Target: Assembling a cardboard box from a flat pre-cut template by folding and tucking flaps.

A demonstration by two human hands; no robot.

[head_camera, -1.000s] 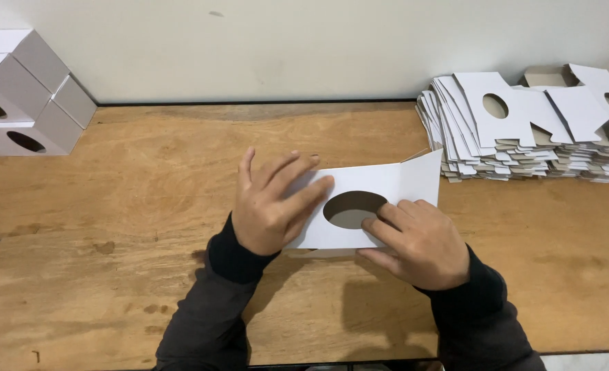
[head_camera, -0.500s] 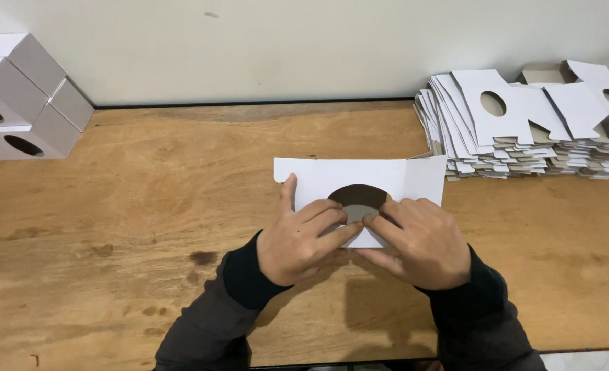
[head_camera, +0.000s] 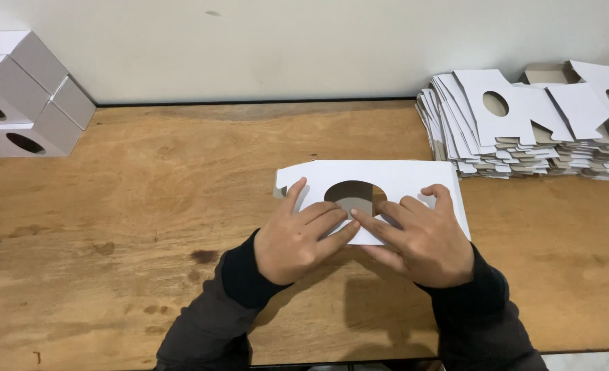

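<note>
Both hands — left hand (head_camera: 294,240), right hand (head_camera: 424,240) — press flat, fingers spread, on white card blank (head_camera: 387,177); lower edge hidden.

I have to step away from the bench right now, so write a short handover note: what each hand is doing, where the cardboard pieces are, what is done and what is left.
Left hand: pressed flat on the white die-cut blank, fingers spread, no closed grip.
Right hand: also flat on the blank, fingertips meeting the left hand's below the oval cutout.
The blank lies flat on the wooden table, mid-bench.
Done: folded white boxes stacked at far left against the wall.
Left: a stack of flat blanks at far right; the one under the hands is not yet box-shaped.
</note>
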